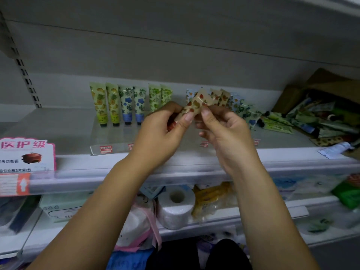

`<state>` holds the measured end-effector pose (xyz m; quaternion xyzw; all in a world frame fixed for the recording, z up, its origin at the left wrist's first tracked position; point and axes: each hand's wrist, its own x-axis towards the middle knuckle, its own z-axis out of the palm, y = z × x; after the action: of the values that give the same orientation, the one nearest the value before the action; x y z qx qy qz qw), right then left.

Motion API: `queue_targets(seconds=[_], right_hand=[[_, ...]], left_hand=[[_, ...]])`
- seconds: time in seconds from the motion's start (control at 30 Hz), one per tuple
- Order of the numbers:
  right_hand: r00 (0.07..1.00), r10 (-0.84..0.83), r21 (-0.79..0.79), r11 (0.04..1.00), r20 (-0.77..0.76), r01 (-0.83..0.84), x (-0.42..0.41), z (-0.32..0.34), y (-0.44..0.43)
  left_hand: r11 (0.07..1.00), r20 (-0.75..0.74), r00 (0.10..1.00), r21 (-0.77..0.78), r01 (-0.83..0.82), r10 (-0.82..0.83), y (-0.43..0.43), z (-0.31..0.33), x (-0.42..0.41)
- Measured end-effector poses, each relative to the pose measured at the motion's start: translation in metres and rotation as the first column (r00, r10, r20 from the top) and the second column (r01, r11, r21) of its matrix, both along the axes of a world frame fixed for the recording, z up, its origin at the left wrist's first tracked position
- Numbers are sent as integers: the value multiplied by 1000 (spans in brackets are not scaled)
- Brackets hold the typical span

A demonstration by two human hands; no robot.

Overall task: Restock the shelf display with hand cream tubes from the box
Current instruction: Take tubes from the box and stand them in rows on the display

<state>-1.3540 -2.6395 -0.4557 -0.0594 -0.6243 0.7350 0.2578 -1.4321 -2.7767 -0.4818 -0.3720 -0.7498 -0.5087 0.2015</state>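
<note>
- the step in hand looks like readying one tube for the display: a hand cream tube [194, 106] with red and orange print is held in both hands, in front of the middle of the clear display stand [109, 141].
- the left hand [163, 129] curls its fingers round the tube's lower, red end. the right hand [224, 129] pinches the upper end between thumb and forefinger.
- on the stand's left side, pineapple tubes [99, 104] and blue-flower tubes [132, 104] stand cap down.
- matching red-print tubes [222, 96] stand at the stand's back, just behind the held one.
- the box [331, 82] sits to the right of the stand, with loose tubes [276, 121] lying between them.
- next, i judge, the tube wants turning cap down and setting beside its own print without toppling neighbours.
</note>
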Motion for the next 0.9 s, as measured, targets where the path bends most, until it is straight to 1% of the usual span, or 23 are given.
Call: queue_targets(seconds=[0.07, 0.13, 0.23, 0.33, 0.4, 0.47, 0.53, 0.57, 0.6, 0.67, 0.7, 0.8, 0.9], right_hand=[[998, -63, 100, 993, -20, 65, 8, 11, 17], [990, -140, 268, 953, -18, 139, 16, 23, 32], [964, -266, 511, 830, 7, 225, 18, 37, 51], [938, -347, 670, 699, 13, 249, 13, 47, 68], [919, -394, 724, 630, -13, 280, 6, 53, 78], [888, -458, 778, 545, -37, 313, -3, 56, 91], [861, -504, 805, 484, -65, 344, -12, 55, 102], [850, -522, 815, 460, -72, 352, -16, 54, 104], [837, -541, 836, 417, -88, 357, -20, 52, 107], [816, -564, 892, 293, -128, 343, -28, 52, 108], [810, -574, 916, 249, -123, 315, -31, 54, 107], [796, -601, 965, 160, -72, 208, -45, 59, 106], [797, -600, 985, 82, -70, 149, -57, 57, 109]], left_hand=[[999, 50, 998, -16, 37, -36, 11, 7, 3], [997, 126, 989, -4, 78, -77, 21, 12, 1], [993, 209, 971, 2, 119, -117, 36, 15, -4], [994, 264, 958, 7, 110, -108, 54, 21, -6], [993, 317, 943, 83, 81, -103, 64, 25, -8], [980, 332, 942, 196, -27, -40, 72, 28, -12], [938, 335, 942, 319, -135, 22, 81, 25, -17], [917, 333, 942, 363, -164, 36, 84, 23, -18], [901, 323, 945, 393, -182, 50, 86, 20, -18], [876, 288, 954, 436, -206, 81, 88, 11, -16], [864, 274, 957, 456, -211, 89, 88, 6, -14], [844, 280, 958, 496, -205, 68, 86, -7, -9], [841, 284, 957, 506, -193, 48, 86, -10, -5]])
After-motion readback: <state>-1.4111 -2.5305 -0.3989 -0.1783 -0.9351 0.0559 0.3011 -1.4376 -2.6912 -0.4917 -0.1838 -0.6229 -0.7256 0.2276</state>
